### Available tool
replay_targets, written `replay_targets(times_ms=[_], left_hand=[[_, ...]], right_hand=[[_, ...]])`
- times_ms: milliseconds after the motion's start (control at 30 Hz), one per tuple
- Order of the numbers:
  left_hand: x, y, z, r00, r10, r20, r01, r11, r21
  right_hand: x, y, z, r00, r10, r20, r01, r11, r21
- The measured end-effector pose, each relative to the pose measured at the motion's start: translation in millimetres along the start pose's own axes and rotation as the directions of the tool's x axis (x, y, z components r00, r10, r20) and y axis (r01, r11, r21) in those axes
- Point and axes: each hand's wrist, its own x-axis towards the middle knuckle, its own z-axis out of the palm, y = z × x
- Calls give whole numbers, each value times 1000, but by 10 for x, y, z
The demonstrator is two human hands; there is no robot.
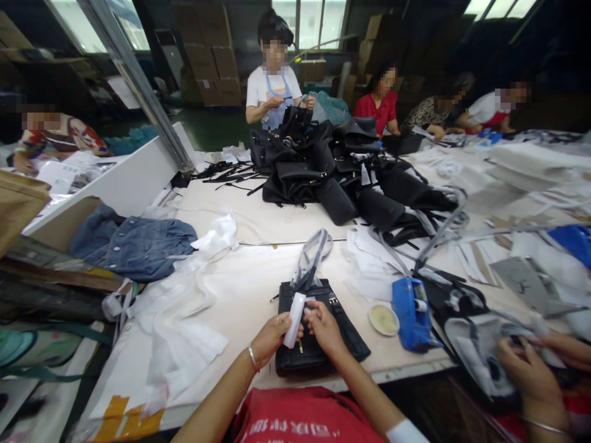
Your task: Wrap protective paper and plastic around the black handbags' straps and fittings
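white strip [294,321] is pinched in the left hand [271,338]; slackening could drop it onto the black bag [300,362]. what the right hand [326,329] holds, i cannot tell.

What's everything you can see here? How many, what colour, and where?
Bag: one, black, front of table
Strip: one, white, over the bag
Bag pile: many, black, further back
Denim jacket: one, blue, left
Tape dispenser: at least one, blue, right of bag
Dish: one, pale, left of the dispenser
Sheets: many, mostly white, both sides
Table: at least one, whitish, middle
Post: one, grey, back left
Boxes: several, brown, back
Windows: at least three, bright, top
Co-workers: at least six, varied clothes, left, back and right
Shirt: one, red, bottom
Bracelet: one, silvery, left wrist
Left hand: one, bare, holding strip
Right hand: one, bare, beside strip
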Motion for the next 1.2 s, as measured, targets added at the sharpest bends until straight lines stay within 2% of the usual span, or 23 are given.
replay_targets(times_ms=[133,300,400,500,600,667,733,833,900,1033,1100,1200], left_hand=[[-10,22,16,1000,20,-13,-20,1000,-9],[-43,30,26,1000,21,-21,-21,1000,-9],[-26,18,38,997,2,-72,-2,1000,-3],[1,10,52,993,-27,-118,24,999,-29],[37,-26,54,988,-52,-149,43,997,-66],[82,-85,41,978,-73,-193,58,995,-84],[145,-163,17,965,-83,-249,59,993,-101],[239,-264,-14,951,-41,-306,8,994,-109],[275,-293,-7,944,9,-331,-35,997,-71],[259,-280,107,933,65,-354,-33,995,98],[219,-275,184,937,94,-337,-36,984,174],[180,-273,241,936,107,-337,-13,964,267]], right_hand=[[-192,72,183,1000,-14,-6,14,998,-62],[-175,90,325,995,-23,-99,11,992,-127],[-163,75,365,985,-72,-159,38,978,-206],[-175,27,393,973,-146,-180,71,927,-369],[-202,2,421,960,-243,-138,137,840,-524],[-238,27,437,951,-289,-110,178,802,-570],[-296,73,434,947,-316,-63,230,801,-553],[-394,109,348,949,-311,55,303,851,-429],[-409,82,236,962,-246,115,270,916,-296],[-267,-35,57,999,-41,26,42,997,-66],[-182,-74,45,1000,8,-16,-9,997,-76],[-91,-63,58,998,-11,-65,-3,978,-206]])
